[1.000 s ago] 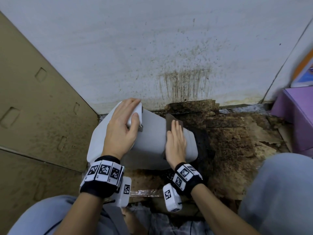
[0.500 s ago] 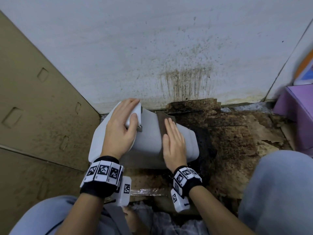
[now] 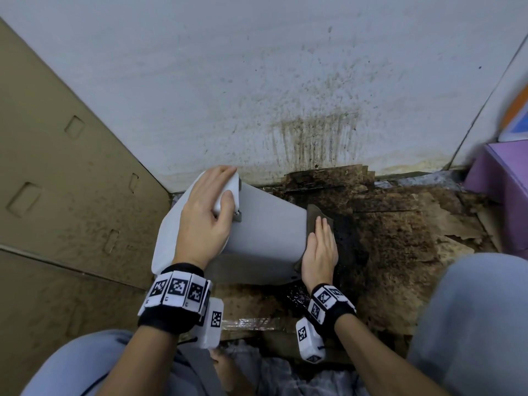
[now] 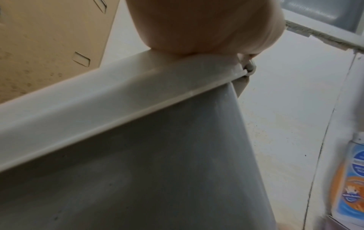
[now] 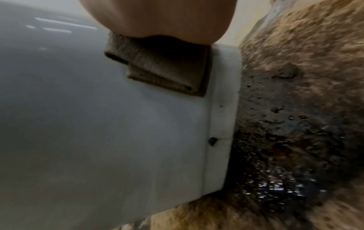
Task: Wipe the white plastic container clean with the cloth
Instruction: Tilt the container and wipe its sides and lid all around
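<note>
A: Head view, quick: left hand (image 3: 204, 221) grips the white plastic container (image 3: 265, 235) at its rim end, fingers curled over the edge.
B: Long axis?
A: Runs rightward from that grip. Right hand (image 3: 320, 252) lies flat, fingers straight, pressing the cloth (image 5: 163, 68) at the base end, so it's the wiper.

White plastic container (image 3: 265, 238), grey in shade. Olive-brown ribbed cloth (image 5: 163, 68). Black wristbands (image 3: 171, 315) carrying white tiles printed with black square codes. Brown floor (image 3: 400, 252), stained black and glossy. Pale wall (image 3: 257, 81), brown-speckled and streaked. Purple box (image 3: 508, 195).
</note>
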Tool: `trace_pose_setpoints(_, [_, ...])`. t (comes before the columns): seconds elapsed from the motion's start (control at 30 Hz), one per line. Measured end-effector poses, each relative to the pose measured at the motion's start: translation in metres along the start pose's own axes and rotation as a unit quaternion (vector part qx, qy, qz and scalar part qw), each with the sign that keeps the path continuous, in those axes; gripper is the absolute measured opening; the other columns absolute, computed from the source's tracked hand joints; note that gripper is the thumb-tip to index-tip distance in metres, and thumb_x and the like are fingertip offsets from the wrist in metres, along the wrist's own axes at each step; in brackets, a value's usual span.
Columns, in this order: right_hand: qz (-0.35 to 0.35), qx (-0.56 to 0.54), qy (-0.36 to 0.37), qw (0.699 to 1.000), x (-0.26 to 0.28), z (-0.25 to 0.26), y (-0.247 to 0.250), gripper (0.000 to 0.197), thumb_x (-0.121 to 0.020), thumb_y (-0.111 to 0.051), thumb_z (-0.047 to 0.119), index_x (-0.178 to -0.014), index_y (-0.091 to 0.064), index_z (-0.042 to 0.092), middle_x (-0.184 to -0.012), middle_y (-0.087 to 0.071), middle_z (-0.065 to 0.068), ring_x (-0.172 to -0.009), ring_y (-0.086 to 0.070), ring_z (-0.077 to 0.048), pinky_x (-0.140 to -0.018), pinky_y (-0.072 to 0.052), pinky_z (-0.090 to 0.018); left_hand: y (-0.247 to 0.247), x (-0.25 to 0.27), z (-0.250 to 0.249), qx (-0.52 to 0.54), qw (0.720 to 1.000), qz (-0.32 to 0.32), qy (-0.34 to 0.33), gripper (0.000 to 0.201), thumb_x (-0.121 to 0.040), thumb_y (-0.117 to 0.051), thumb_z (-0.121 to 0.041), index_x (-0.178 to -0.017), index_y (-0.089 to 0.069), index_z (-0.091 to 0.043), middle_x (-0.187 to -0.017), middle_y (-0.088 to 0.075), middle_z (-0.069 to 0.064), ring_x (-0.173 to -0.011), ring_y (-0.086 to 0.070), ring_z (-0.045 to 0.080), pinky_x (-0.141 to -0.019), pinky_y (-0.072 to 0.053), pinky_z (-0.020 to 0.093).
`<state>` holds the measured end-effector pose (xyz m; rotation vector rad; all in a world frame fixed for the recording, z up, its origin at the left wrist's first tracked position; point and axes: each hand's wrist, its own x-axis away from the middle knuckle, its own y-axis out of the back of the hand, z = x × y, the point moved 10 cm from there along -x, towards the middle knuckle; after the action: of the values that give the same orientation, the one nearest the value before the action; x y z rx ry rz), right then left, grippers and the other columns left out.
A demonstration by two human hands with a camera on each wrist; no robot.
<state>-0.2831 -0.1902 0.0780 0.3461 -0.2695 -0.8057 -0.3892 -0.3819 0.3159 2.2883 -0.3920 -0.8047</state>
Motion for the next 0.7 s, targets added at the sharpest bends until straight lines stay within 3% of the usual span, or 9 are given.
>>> trace_pose_setpoints(0.17, [0.061, 0.014, 0.078, 0.995, 0.021, 0.077, -0.023, 0.062, -0.101, -0.014, 0.040, -0.161, -0.017, 0.025, -0.168, -0.010, 0.008, -0.155, -0.004, -0.005, -0.126, -0.004, -0.034, -0.005, -0.002, -0.003, -0.007, 1.000, 0.008, -0.005, 0.042, -0.106, -0.043, -0.024, -0.143, -0.059, -0.013, -0.151, -0.056, 0.002, -0.146, -0.044, 0.017, -0.119, -0.037, 0.045])
trace_pose_setpoints(0.27, [0.112, 0.017, 0.172, 0.978, 0.037, 0.131, -0.039, 0.060, -0.104, -0.011, 0.043, -0.161, -0.010, 0.025, -0.169, -0.003, 0.009, -0.153, 0.005, -0.001, -0.125, 0.001, -0.028, -0.003, -0.002, 0.000, -0.013, 1.000, 0.005, 0.001, 0.042, -0.106, -0.043, -0.025, -0.143, -0.059, -0.013, -0.151, -0.055, 0.003, -0.147, -0.044, 0.018, -0.119, -0.037, 0.045])
trace_pose_setpoints(0.37, [0.147, 0.019, 0.229, 0.962, 0.044, 0.155, -0.044, 0.062, -0.104, -0.011, 0.045, -0.162, -0.009, 0.024, -0.169, -0.002, 0.009, -0.153, 0.008, 0.001, -0.124, 0.002, -0.024, -0.002, -0.003, 0.002, -0.016, 1.000, 0.007, -0.003, 0.043, -0.107, -0.042, -0.026, -0.144, -0.059, -0.013, -0.151, -0.055, 0.004, -0.147, -0.043, 0.018, -0.119, -0.036, 0.045])
trace_pose_setpoints(0.53, [0.120, 0.060, 0.262, 0.956, 0.034, 0.137, -0.032, 0.058, -0.107, -0.020, 0.044, -0.161, -0.015, 0.023, -0.169, -0.010, 0.010, -0.154, -0.003, -0.003, -0.126, -0.010, -0.030, -0.006, -0.002, -0.003, -0.015, 1.000, 0.022, -0.005, 0.042, -0.108, -0.043, -0.027, -0.145, -0.058, -0.014, -0.152, -0.055, 0.001, -0.148, -0.042, 0.015, -0.120, -0.036, 0.044])
trace_pose_setpoints(0.7, [0.095, 0.063, 0.161, 0.980, 0.007, 0.060, -0.014, 0.065, -0.103, -0.020, 0.057, -0.161, -0.017, 0.028, -0.168, -0.014, 0.010, -0.154, -0.007, -0.004, -0.126, -0.013, -0.036, 0.000, -0.002, -0.001, 0.001, 1.000, 0.010, 0.001, 0.041, -0.107, -0.043, -0.025, -0.144, -0.059, -0.015, -0.151, -0.055, -0.001, -0.146, -0.043, 0.013, -0.119, -0.036, 0.042])
